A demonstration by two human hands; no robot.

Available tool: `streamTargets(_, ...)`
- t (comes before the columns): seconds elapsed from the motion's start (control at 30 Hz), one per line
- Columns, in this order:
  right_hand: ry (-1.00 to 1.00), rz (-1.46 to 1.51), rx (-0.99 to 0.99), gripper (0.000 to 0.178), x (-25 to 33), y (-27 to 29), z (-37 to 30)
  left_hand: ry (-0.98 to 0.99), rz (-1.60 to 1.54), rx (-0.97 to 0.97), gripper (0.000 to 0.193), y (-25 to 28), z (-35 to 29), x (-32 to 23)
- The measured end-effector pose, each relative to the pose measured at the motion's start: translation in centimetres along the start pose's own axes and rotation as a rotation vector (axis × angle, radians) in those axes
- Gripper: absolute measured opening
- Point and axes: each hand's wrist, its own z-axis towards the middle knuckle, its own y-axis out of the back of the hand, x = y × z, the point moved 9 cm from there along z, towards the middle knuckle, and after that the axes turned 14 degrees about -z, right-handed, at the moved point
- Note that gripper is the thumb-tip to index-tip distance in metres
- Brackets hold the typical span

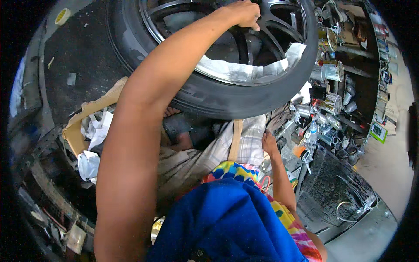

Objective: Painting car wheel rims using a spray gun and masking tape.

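A large black tyre [196,98] lies in front of me, mounted on a dark spoked wheel rim [273,26]. Along the near inner side of the rim runs a pale strip [262,72], paper-like or tape-like, with one end standing up at the right. My left hand [246,15] reaches across the tyre to the middle of the wheel, its fingers curled closed; what they hold, if anything, is hidden. Down by my right thigh, close to the tyre's near edge, is my right hand [269,142]. Its fingers are too small and partly hidden to read.
At the left stands a torn cardboard box [76,137] with crumpled white scraps [98,126]. A yellowish tape roll [63,16] lies at the far left. Cans [334,72], bottles [312,133] and tools crowd the right. A dark dusty panel [334,187] sits at the lower right.
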Motion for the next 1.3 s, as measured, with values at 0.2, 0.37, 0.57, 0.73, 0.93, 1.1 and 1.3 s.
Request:
streamTargets(0.2, 0.082, -0.132, 0.089, 0.029, -1.1, -0.3, 0.4, 0.098, -0.081, 0.019, 0.049, -0.3, 0.4, -0.4)
streamTargets(0.37, 0.192, -0.195, 0.121, 0.024, -2.3, -1.9, 1.2, 0.156, -0.139, -0.026, 0.06, -0.3, 0.7, 0.6)
streamTargets(0.57, 0.077, -0.14, 0.091, 0.022, -1.0, -0.3, 1.3, 0.188, -0.126, -0.013, 0.062, 0.0, -0.2, 0.4)
streamTargets(0.73, 0.32, -0.32, 0.016, 0.022, -1.8, -2.8, 1.1, 0.15, -0.114, -0.023, 0.06, -0.5, 0.7, 0.6)
streamTargets(0.93, 0.238, -0.248, -0.044, 0.021, -1.5, -2.1, 0.8, 0.081, 0.021, 0.02, 0.049, -0.6, 0.8, 0.2)
streamTargets(1.1, 0.097, -0.074, -0.149, 0.027, -0.7, -1.4, 0.9, -0.039, 0.173, 0.055, 0.05, -1.7, 1.5, 0.9)
streamTargets(1.3, -0.082, -0.013, -0.003, 0.028, -0.8, -1.3, 0.5, 0.054, 0.15, 0.089, 0.04, -1.0, 0.2, -0.9)
